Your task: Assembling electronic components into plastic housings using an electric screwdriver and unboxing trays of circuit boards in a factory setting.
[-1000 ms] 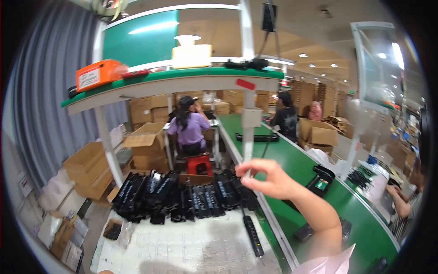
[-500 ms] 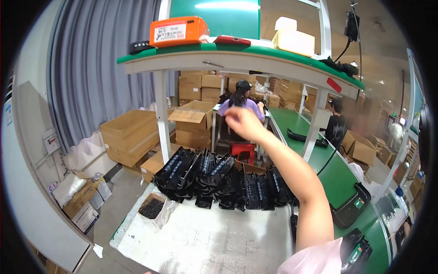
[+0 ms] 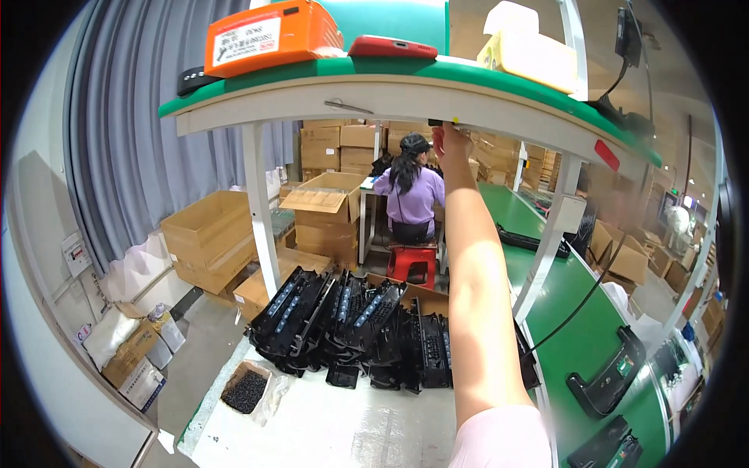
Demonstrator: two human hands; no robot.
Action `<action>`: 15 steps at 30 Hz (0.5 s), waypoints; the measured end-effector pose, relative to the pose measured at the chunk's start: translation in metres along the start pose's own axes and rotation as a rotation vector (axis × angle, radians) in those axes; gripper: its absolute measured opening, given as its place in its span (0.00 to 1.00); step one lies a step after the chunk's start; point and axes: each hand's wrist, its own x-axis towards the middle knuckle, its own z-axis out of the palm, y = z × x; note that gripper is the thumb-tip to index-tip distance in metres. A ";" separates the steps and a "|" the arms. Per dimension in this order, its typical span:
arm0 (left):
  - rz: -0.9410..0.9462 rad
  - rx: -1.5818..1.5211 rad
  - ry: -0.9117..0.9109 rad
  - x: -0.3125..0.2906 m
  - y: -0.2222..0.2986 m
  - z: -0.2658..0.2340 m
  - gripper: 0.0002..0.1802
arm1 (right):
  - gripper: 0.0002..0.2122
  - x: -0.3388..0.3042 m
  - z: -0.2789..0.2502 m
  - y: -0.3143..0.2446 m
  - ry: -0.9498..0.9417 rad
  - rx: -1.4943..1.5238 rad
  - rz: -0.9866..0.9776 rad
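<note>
The right hand (image 3: 451,140) is reaching higher now than a moment ago, up to the front edge of the green shelf (image 3: 406,72). Its fingers are pinching a small dark thing (image 3: 435,122) there. The orange box (image 3: 269,35) is sitting on the shelf, far left. The left hand is out of sight.

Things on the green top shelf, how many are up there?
4 show clearly: a black remote at the left end, an orange case, a flat red case, and a pale yellow box to the right. More may hide behind them.
</note>
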 end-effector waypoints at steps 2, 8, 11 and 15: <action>-0.004 0.006 -0.032 0.001 0.005 -0.007 0.17 | 0.19 0.005 -0.001 0.004 0.008 0.030 0.041; -0.117 -0.267 -0.073 0.003 -0.022 0.010 0.19 | 0.19 0.016 -0.019 0.004 -0.015 -0.160 -0.134; 0.256 0.058 -0.130 -0.002 -0.031 0.013 0.21 | 0.17 0.005 -0.042 0.003 0.047 -0.379 -0.348; 0.148 -0.048 -0.129 0.003 0.018 0.009 0.16 | 0.09 -0.042 -0.075 0.039 -0.225 -0.636 -0.631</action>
